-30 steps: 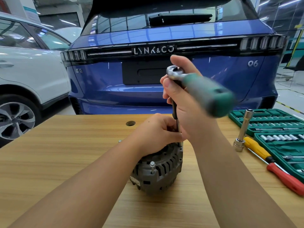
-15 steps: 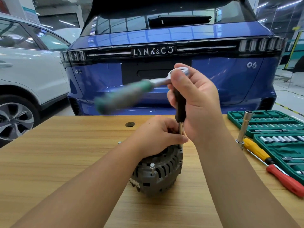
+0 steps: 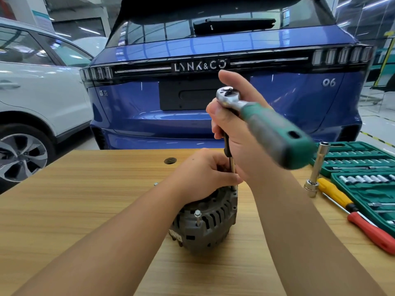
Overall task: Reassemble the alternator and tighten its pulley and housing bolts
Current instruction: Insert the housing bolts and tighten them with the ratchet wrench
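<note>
White car (image 3: pixel 32 99) is sitting far left, blue Lynk & Co hatchback (image 3: pixel 213 114) is parked behind the desk (image 3: pixel 85 210); both are background only. A cable hole (image 3: pixel 170 160) is showing in the desktop, and a loose bolt (image 3: pixel 155 184) is lying just left of the work, probably waiting its turn.

Left hand (image 3: pixel 201 176) is curling over the top of the alternator (image 3: pixel 209 221), gripping the housing and pinching around the lower end of the extension bar (image 3: pixel 232 167), likely steadying the unit on the desk and keeping the socket seated on the housing bolt; that bolt itself is hidden under the fingers. Alternator is standing at desk centre, near the front edge. One long housing bolt (image 3: pixel 197 216) on the near side is standing proud, so it is probably not driven home yet.

Right hand (image 3: pixel 239 133) is wrapping around the top of the extension just under the ratchet (image 3: pixel 256 120) head, gripping it upright; the green handle is blurring out toward the right, so the ratchet is spinning or swinging. Holding at the head rather than the handle suggests fast run-down, not final torque.

Further right, a T-handle socket wrench (image 3: pixel 316 167) is propped against the green socket set case (image 3: pixel 363 167), with a yellow screwdriver (image 3: pixel 335 195) and a red screwdriver (image 3: pixel 372 231) lying beside it, within reach.
</note>
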Tool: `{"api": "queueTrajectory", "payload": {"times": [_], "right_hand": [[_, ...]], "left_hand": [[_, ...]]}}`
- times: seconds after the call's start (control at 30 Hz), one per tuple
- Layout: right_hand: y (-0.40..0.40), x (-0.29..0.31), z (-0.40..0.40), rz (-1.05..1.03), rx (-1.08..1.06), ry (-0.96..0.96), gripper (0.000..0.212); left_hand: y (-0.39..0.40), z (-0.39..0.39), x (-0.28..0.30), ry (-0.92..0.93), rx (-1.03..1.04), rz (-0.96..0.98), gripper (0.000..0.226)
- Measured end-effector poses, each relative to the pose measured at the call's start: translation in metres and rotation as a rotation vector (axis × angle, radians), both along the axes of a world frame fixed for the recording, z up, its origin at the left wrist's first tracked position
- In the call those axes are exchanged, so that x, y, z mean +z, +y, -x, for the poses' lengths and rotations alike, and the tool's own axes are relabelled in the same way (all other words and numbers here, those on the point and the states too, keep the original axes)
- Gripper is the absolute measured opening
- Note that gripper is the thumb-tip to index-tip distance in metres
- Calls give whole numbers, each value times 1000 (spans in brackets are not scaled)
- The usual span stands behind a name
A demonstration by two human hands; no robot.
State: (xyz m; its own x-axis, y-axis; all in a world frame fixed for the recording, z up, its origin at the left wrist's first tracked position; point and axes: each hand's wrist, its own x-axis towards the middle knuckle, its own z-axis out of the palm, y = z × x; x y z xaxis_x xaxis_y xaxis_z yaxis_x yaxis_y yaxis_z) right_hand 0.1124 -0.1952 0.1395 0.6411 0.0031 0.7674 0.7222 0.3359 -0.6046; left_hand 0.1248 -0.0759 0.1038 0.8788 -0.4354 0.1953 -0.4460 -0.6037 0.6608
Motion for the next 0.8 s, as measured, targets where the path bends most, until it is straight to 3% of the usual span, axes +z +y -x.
{"api": "queueTrajectory", "payload": {"times": [0.07, 0.13, 0.3, 0.43, 0.53, 0.6, 0.73, 0.8], "right_hand": [[-2, -2, -2, 6, 74, -9, 43], [-8, 0, -6, -16, 159, 37, 42], [-18, 11, -11, -50, 387, 276, 32], [-11, 8, -4, -132, 277, 325, 31], [-7, 7, 1, -70, -105, 250, 32], [-7, 6, 1, -50, -250, 237, 41], [-11, 9, 3, -61, -24, 225, 21], [-10, 6, 4, -28, 4, 102, 27]], "left_hand": [[0, 0, -1, -12, 5, -29, 25], [0, -1, -1, 10, 14, -20, 4], [0, 1, 2, 29, 16, -24, 13], [0, 3, 2, 50, 18, 16, 7], [-2, 3, 4, 36, 5, -35, 8], [-3, 4, 5, 48, 5, -36, 11], [-3, 2, 5, 46, 14, -39, 10], [-3, 3, 5, 41, 4, -32, 9]]}}
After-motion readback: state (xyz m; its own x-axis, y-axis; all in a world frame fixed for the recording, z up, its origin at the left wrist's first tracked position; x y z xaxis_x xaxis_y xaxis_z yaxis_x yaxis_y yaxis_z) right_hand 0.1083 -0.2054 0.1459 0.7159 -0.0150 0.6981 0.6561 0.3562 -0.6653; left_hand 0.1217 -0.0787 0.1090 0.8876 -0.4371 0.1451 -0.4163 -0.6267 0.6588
